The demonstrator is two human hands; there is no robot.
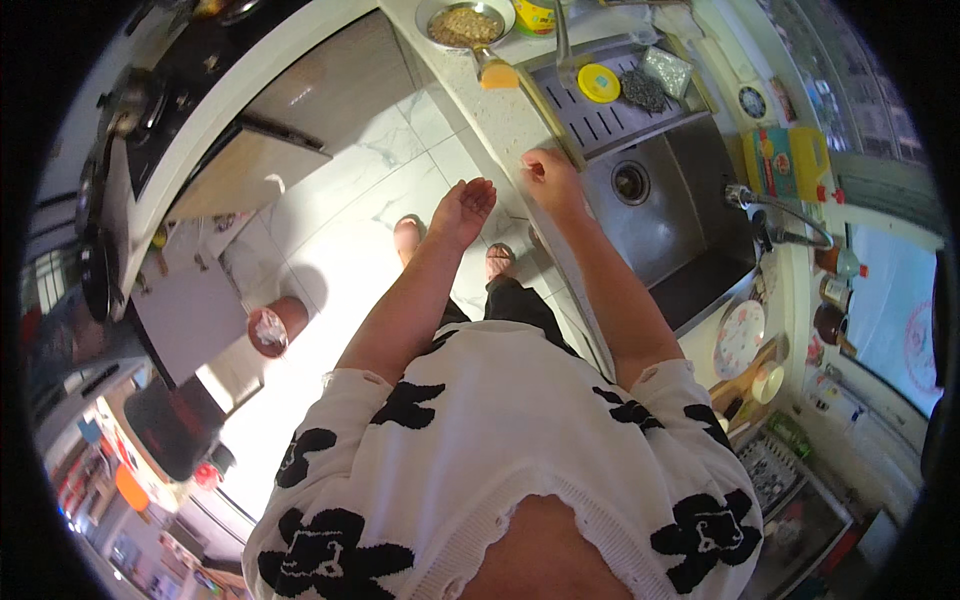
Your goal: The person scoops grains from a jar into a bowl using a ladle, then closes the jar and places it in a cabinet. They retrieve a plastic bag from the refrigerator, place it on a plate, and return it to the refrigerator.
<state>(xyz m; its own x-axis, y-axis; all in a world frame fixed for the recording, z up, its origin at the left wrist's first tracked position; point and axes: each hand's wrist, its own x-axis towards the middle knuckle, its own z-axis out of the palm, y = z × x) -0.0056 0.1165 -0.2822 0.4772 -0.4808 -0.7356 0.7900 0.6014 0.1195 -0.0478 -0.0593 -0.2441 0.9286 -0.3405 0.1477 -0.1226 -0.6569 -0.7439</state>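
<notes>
My left hand (465,212) is held over the tiled floor, palm turned up and fingers slightly cupped, with nothing in it. My right hand (553,182) is by the near edge of the stone counter (491,124), beside the sink's corner. Its fingers are loosely curled in on themselves, and no object shows in them. To the right is the stainless steel sink (652,217) with its drain (631,183). Across the sink's far part lies a slotted drain tray (581,112) bearing a round yellow lid (598,82), a dark mesh scourer (643,91) and a silvery scrubbing pad (667,71).
A handled pan (465,28) of pale food stands on the counter, its orange-tan handle (499,75) over the edge. Beyond the sink are a faucet (739,196) and a yellow jug (795,165). A lined bin (277,326) sits on the floor at left, below an open cabinet door (247,169).
</notes>
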